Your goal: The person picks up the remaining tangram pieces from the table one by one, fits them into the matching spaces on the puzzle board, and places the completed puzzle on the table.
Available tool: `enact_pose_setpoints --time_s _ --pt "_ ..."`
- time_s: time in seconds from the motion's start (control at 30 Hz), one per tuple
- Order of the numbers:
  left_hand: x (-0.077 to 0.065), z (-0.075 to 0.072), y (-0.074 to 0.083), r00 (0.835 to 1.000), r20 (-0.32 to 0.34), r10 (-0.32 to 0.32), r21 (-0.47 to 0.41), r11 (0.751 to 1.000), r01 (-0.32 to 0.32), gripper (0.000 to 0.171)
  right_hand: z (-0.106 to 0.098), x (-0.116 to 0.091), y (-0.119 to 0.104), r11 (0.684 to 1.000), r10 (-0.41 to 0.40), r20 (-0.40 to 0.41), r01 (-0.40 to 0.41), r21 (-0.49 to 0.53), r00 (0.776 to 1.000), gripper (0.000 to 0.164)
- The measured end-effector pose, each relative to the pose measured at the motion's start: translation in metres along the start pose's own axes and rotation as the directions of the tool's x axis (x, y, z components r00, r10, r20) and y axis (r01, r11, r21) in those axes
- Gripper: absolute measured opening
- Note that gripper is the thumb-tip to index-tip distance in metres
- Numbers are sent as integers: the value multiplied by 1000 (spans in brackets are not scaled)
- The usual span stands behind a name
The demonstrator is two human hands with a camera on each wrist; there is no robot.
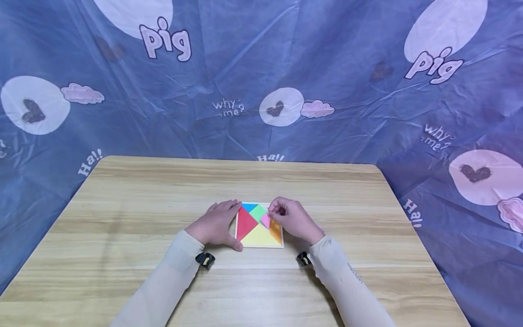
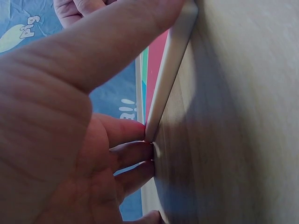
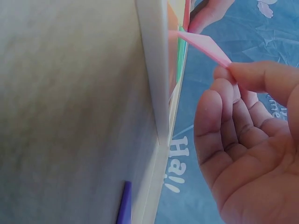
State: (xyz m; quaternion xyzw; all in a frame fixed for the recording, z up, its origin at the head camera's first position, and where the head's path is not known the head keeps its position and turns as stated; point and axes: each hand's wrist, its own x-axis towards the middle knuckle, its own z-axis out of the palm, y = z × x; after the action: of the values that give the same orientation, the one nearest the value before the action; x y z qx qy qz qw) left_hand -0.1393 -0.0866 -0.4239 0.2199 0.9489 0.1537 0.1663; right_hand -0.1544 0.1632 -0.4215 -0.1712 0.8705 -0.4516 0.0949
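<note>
A tangram tray [image 1: 261,247] with a pale rim lies on the table. Inside it are a red triangle [image 1: 246,223], a yellow triangle [image 1: 259,236], a blue piece [image 1: 249,206], a green piece [image 1: 258,212] and an orange piece [image 1: 276,231]. My left hand [image 1: 218,224] spans the tray's left side, thumb on the near corner, fingers touching the far one. My right hand [image 1: 295,219] pinches a pink tangram piece [image 3: 208,45] between thumb and index finger. That piece slants up from the tray, its lower tip down by the orange and green pieces.
On the wooden table [image 1: 163,181], a purple piece [image 3: 124,203] lies outside the tray's rim, seen only in the right wrist view. Dark wrist devices [image 1: 205,260] sit under both wrists. A blue printed cloth [image 1: 245,68] hangs behind the table and along its right side.
</note>
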Motion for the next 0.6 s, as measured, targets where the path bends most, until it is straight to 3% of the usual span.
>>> enact_pose_setpoints --time_s 0.33,0.6 --pt "-1 1 1 1000 -10 -1 8 1000 1 124 4 -1 0 1000 10 -7 -10 5 1000 5" --pt "-1 1 3 1000 -9 2 1 1000 -2 123 7 -2 1 999 9 4 -9 -50 1000 6"
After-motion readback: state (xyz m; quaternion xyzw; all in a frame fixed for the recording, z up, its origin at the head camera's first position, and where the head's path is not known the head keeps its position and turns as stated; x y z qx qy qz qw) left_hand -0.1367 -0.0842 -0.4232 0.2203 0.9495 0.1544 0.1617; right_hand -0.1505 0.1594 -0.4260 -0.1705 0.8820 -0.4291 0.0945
